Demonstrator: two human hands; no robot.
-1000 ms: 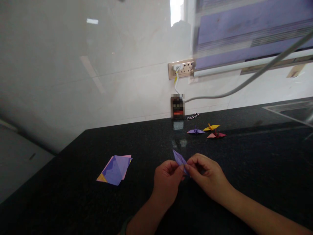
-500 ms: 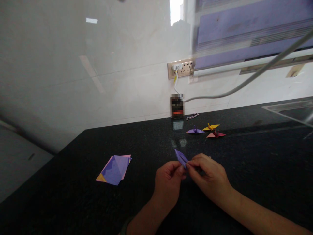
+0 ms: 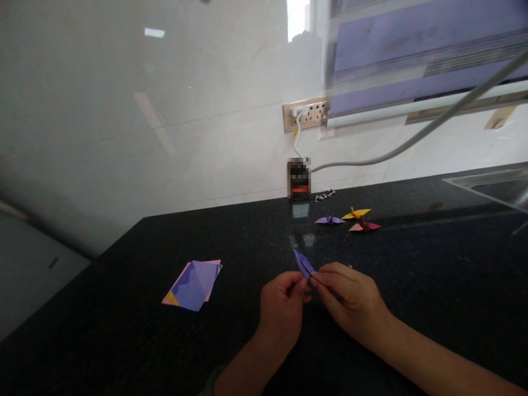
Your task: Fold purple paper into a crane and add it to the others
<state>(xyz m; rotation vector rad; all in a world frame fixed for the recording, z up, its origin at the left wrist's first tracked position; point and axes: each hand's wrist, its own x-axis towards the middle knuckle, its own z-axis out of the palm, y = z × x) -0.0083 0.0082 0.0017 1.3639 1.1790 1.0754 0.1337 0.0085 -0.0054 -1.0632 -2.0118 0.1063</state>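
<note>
A small folded purple paper piece (image 3: 303, 262) sticks up between my two hands over the black countertop (image 3: 124, 341). My left hand (image 3: 282, 311) pinches its lower end from the left. My right hand (image 3: 350, 297) pinches it from the right, fingertips meeting the left hand's. Both hands are closed on the paper, and its lower part is hidden by the fingers.
A loose stack of purple, pink and yellow paper sheets (image 3: 193, 284) lies to the left. Three finished paper cranes, purple (image 3: 329, 219), yellow (image 3: 356, 213) and red (image 3: 364, 225), sit further back. A wall socket (image 3: 305, 114), a cable and a small dark device (image 3: 299, 179) are at the wall.
Both hands have drawn slightly closer together around the purple paper, and less of the paper shows above the fingers. Nothing else moved.
</note>
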